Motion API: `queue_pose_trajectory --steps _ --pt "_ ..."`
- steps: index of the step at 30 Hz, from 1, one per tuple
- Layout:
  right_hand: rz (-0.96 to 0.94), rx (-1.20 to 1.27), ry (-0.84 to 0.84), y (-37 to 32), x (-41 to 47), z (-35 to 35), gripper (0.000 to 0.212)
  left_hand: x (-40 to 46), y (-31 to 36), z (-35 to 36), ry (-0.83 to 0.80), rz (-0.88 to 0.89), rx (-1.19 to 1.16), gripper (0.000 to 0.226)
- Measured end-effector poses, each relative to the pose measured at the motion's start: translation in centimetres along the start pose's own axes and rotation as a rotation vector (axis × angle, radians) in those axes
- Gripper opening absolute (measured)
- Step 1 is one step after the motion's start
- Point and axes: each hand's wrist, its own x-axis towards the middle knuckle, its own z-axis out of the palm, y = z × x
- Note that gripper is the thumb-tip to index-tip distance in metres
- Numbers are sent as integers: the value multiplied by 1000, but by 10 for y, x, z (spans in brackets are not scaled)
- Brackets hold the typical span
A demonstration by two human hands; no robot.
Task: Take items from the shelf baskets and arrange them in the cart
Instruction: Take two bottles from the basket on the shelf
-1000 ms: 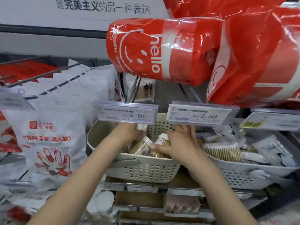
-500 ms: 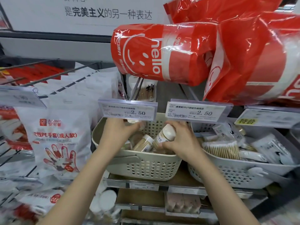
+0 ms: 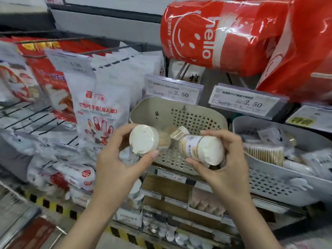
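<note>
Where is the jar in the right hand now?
In the head view, right of centre: the right hand grips the jar before the beige basket.

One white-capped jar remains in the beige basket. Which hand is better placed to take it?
Neither is free. Right hand likely: its clear white-capped jar lies nearest the remaining jar in the beige perforated basket.

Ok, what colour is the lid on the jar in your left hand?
White, on the jar the left hand grips; head view, lid facing the camera.
</note>
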Motion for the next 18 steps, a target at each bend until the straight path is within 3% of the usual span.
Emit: queue_pose_trajectory --steps 6,13,18 --pt "80 189 -263 -26 -45 44 61 -89 -8 -36 219 -257 10 42" --pt "369 458 -578 -50 -99 121 66 -184 -14 -120 556 -524 112 45" --pt "385 474 -777 -79 -112 175 59 -225 -22 -182 817 -576 123 28"
